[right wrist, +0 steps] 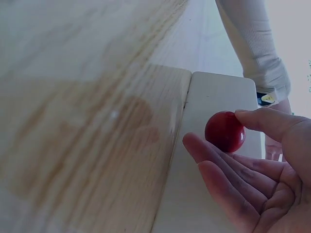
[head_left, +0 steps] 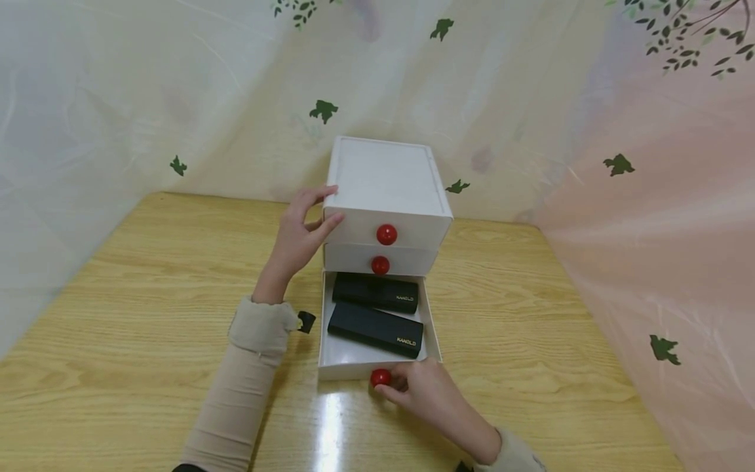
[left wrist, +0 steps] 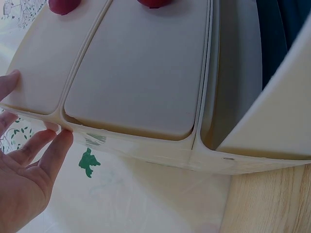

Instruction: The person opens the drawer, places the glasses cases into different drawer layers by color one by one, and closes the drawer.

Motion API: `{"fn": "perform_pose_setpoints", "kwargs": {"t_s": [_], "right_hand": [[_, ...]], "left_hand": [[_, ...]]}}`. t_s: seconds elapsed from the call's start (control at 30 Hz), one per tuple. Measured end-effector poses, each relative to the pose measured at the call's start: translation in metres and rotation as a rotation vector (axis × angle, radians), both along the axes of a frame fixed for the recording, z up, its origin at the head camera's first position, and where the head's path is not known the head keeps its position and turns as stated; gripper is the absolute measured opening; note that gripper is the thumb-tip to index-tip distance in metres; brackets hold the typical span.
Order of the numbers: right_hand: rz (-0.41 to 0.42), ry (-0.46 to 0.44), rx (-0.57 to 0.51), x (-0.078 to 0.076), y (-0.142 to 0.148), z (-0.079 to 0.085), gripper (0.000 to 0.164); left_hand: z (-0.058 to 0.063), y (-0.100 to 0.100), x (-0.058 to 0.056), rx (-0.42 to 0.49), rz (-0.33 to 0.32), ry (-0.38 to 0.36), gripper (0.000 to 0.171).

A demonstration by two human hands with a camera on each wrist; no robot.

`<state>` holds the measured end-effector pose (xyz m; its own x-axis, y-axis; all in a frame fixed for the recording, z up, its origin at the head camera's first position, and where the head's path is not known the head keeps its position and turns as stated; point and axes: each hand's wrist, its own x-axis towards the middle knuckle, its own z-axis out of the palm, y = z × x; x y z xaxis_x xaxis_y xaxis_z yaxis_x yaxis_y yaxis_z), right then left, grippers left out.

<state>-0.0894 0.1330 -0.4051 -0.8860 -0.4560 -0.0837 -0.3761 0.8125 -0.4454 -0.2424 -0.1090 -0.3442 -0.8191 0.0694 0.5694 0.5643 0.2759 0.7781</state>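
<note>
A white drawer unit (head_left: 383, 174) with red ball knobs stands on the table, its bottom drawer (head_left: 348, 353) pulled out toward me. Two black cases (head_left: 377, 328) with "KANGLD"-like gold lettering lie inside that drawer, one behind the other. My left hand (head_left: 297, 233) holds the unit's upper left front corner. In the left wrist view, its thumb (left wrist: 8, 83) lies on the top drawer's front and its fingertips touch the side wall. My right hand (head_left: 433, 393) pinches the bottom drawer's red knob (right wrist: 226, 132) between thumb and fingers.
The two upper drawers, with a top knob (head_left: 386, 234) and a middle knob (head_left: 380, 265), are closed. A wooden table (head_left: 519, 341) lies under the unit. Patterned sheeting (head_left: 236, 98) hangs behind the table and along its sides.
</note>
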Motion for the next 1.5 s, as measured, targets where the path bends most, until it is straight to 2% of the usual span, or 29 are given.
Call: {"fn": "perform_pose_setpoints", "kwargs": {"t_s": [0.3,0.5,0.73,0.83,1.07,1.37,1.5], "right_hand": [[-0.020,-0.019,-0.041,-0.001,0.000,-0.001,0.016],[-0.029,0.022,-0.102,-0.004,-0.001,-0.002,0.013],[-0.075,0.014,-0.116,-0.014,0.000,-0.003,0.014],[-0.092,-0.002,-0.134,-0.019,0.000,-0.004,0.016],[-0.121,0.031,-0.207,-0.029,0.001,-0.008,0.015],[-0.201,-0.092,-0.286,-0.040,0.000,-0.013,0.016],[-0.226,-0.109,-0.321,-0.043,0.000,-0.015,0.016]], "left_hand": [[0.000,-0.001,0.001,-0.001,0.001,0.009,0.044],[0.000,0.000,0.000,-0.001,0.004,0.019,0.043],[-0.002,-0.001,0.000,-0.010,0.011,0.041,0.043],[-0.001,0.000,-0.001,-0.009,0.010,0.035,0.044],[-0.001,-0.001,-0.001,-0.006,0.010,0.015,0.043],[-0.001,-0.001,-0.001,-0.014,0.012,0.030,0.044],[-0.001,-0.001,-0.001,-0.010,0.008,0.036,0.044]]}}
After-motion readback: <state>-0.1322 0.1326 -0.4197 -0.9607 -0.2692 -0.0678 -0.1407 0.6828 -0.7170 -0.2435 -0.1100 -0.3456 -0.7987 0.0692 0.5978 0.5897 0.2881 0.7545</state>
